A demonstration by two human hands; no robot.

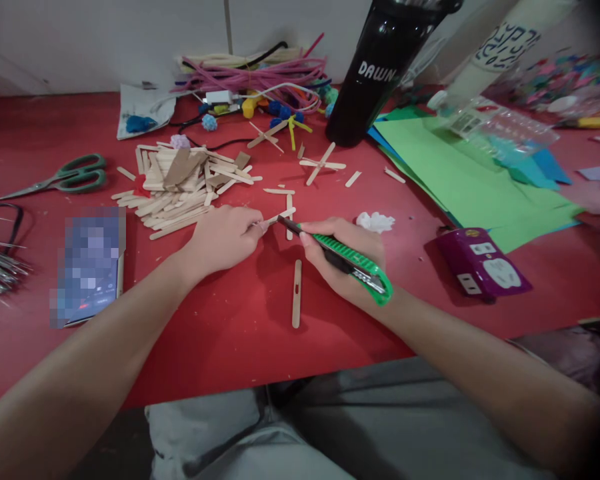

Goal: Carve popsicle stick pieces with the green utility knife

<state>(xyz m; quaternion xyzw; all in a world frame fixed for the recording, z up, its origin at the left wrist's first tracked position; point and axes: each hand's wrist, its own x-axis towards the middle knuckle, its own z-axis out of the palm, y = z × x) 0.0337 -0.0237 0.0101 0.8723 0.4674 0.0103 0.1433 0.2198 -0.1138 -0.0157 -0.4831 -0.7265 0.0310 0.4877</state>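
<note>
My right hand (347, 257) is closed round a green and black utility knife (353, 261). The knife's tip meets a wooden craft stick (286, 213), whose near end my left hand (230, 240) pinches between thumb and fingers. Under that stick, another craft stick (289, 230) lies crosswise on the red table (220, 340). Closer to me rests a single craft stick (297, 293) with a small slot through its middle. Beside my left hand is a heap of craft sticks (180, 187).
Green-handled scissors (80, 177) and a phone (93, 267) lie at left. A black bottle (375, 73) stands behind, near pink pipe cleaners (260, 77) and crossed sticks (323, 164). At right are green paper sheets (460, 167), a purple box (480, 263) and crumpled tissue (375, 221).
</note>
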